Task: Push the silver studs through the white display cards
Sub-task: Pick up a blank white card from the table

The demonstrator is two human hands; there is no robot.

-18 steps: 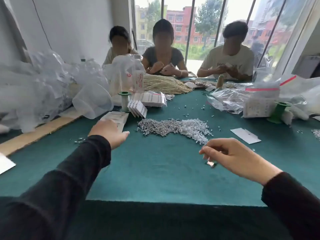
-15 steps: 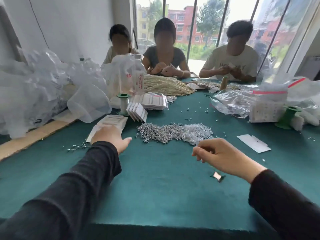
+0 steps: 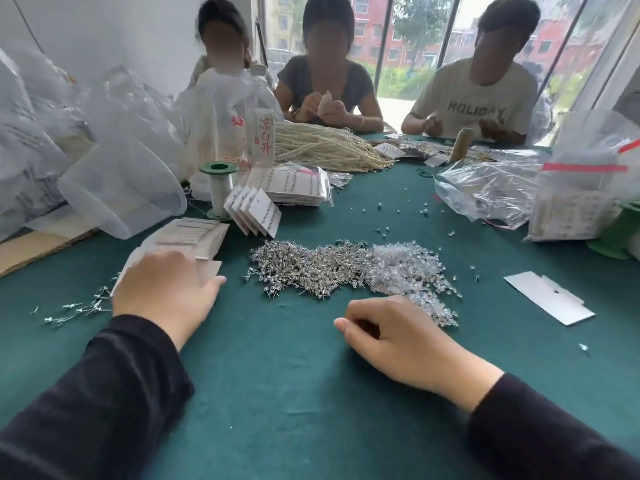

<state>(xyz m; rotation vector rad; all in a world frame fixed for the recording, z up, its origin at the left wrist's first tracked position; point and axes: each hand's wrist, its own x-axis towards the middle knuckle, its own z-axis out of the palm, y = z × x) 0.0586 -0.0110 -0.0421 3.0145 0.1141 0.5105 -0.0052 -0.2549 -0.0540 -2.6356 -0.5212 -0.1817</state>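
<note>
A heap of silver studs [image 3: 308, 268] lies mid-table, running into a heap of clear plastic backs [image 3: 412, 271] on its right. A spread stack of white display cards [image 3: 187, 237] lies left of the heaps. My left hand [image 3: 166, 292] rests palm down on the near end of that stack, thumb stretched toward the studs. My right hand [image 3: 405, 337] sits on the green cloth just in front of the heaps, fingers curled under; what they hold, if anything, is hidden. A few loose studs [image 3: 79, 308] lie left of my left hand.
A lone white card [image 3: 550, 297] lies at the right. Finished cards [image 3: 256, 211] lean by a green thread spool [image 3: 219, 188]. A tipped plastic tub [image 3: 121, 188], plastic bags [image 3: 491, 192], pearl strands [image 3: 325, 147] and three seated people fill the far side.
My left hand has reached forward onto the card stack. My right hand has drawn left and closer to the heaps, leaving behind a small piece that lay beside it and is out of sight now.
</note>
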